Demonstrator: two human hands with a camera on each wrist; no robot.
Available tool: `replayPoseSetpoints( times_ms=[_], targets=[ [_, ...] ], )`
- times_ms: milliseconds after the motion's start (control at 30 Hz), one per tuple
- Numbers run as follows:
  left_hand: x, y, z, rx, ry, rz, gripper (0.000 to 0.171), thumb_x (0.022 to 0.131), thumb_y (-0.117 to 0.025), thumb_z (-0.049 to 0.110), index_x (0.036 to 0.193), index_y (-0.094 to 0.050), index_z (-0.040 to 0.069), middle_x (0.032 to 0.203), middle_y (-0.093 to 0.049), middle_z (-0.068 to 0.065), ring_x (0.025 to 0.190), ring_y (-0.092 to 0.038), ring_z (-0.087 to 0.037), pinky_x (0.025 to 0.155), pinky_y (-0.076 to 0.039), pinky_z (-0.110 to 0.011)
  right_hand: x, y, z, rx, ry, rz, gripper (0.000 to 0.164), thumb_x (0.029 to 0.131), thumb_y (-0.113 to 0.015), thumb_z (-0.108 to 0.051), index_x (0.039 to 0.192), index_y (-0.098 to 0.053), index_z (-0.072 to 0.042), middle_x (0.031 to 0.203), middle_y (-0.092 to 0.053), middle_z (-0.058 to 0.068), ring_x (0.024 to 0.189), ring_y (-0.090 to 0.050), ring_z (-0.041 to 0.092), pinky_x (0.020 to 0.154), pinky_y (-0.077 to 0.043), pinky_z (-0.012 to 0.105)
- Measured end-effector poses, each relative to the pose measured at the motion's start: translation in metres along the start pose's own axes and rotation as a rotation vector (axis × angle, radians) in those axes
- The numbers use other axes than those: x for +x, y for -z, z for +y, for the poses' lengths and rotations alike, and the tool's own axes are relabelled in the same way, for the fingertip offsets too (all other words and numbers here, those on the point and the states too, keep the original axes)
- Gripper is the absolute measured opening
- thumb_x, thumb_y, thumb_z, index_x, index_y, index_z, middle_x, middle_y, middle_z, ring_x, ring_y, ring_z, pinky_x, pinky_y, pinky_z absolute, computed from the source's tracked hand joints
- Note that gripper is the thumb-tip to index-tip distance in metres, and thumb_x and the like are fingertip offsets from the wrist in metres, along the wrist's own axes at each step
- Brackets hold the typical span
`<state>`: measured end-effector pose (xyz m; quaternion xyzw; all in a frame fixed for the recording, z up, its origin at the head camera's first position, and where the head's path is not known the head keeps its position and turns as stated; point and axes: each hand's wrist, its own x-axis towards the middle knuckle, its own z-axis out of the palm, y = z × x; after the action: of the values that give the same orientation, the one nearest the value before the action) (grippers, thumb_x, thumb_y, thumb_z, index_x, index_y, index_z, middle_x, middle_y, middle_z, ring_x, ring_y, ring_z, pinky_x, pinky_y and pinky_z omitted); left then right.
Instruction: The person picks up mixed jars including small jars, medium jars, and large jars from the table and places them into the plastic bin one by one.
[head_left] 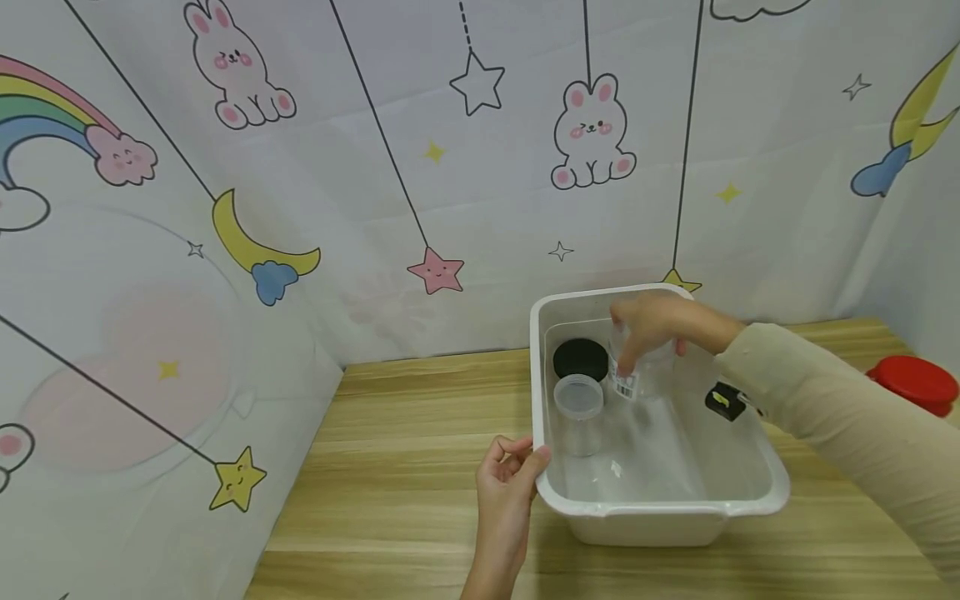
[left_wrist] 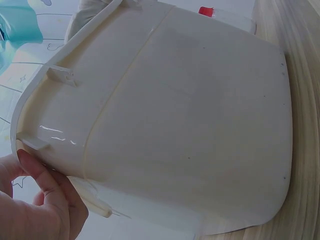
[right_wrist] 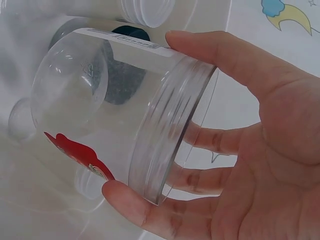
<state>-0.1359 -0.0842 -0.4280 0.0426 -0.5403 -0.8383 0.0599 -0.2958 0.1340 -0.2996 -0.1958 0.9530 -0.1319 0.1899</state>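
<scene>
My left hand [head_left: 504,492] pinches the left rim of a deep white plastic basin [head_left: 537,358], thumb on top; the left wrist view shows its fingers under the rim. Inside the basin's far part, my right hand [head_left: 656,325] grips a clear plastic jar [right_wrist: 125,100]. In the right wrist view, that jar lies tilted, with thumb and fingers spread around its ridged neck. It bears a white barcode label [right_wrist: 120,40] and a red sticker [right_wrist: 77,152]. To its left in the basin are a black round lid-like thing [head_left: 581,358] and a smaller clear container [head_left: 579,397] with a translucent lid.
A red-lidded container [head_left: 915,382] stands on the wooden table [head_left: 420,450] to the basin's right. Behind hangs a white cloth [head_left: 510,217] printed with rabbits and stars. A small black object [head_left: 725,402] shows by the right sleeve.
</scene>
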Motion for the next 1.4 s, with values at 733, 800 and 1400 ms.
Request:
replayPoseSetpoints(
  times_ms=[733, 800, 1400],
  targets=[
    [0.0, 0.0, 0.0, -0.006, 0.003, 0.002, 0.017, 0.085, -0.068, -0.005, 0.097, -0.055, -0.006, 0.086, -0.062, -0.006, 0.082, -0.062, -0.012, 0.073, -0.057, -0.026, 0.008, -0.019, 0.0, -0.009, -0.024, -0.062, 0.08, 0.067, -0.088, -0.029, 0.129, -0.047, 0.001, 0.117, -0.054, 0.022, 0.102, -0.056, 0.036, 0.053, -0.057, 0.044],
    [-0.001, 0.0, 0.0, -0.005, 0.003, 0.001, 0.017, 0.085, -0.068, -0.006, 0.097, -0.055, -0.006, 0.087, -0.062, -0.006, 0.082, -0.062, -0.013, 0.073, -0.057, -0.026, 0.009, -0.021, 0.0, -0.017, -0.031, -0.066, 0.081, 0.067, -0.088, -0.029, 0.13, -0.047, 0.001, 0.118, -0.054, 0.022, 0.102, -0.056, 0.037, 0.053, -0.057, 0.044],
    [0.0, 0.0, 0.001, 0.011, 0.007, -0.006, 0.015, 0.086, -0.066, -0.006, 0.097, -0.056, -0.003, 0.089, -0.062, -0.007, 0.084, -0.062, -0.013, 0.075, -0.057, -0.026, 0.014, -0.034, -0.002, -0.028, -0.071, -0.093, 0.094, 0.069, -0.089, -0.03, 0.143, -0.04, 0.001, 0.135, -0.049, 0.027, 0.109, -0.055, 0.04, 0.056, -0.058, 0.047]
  ],
)
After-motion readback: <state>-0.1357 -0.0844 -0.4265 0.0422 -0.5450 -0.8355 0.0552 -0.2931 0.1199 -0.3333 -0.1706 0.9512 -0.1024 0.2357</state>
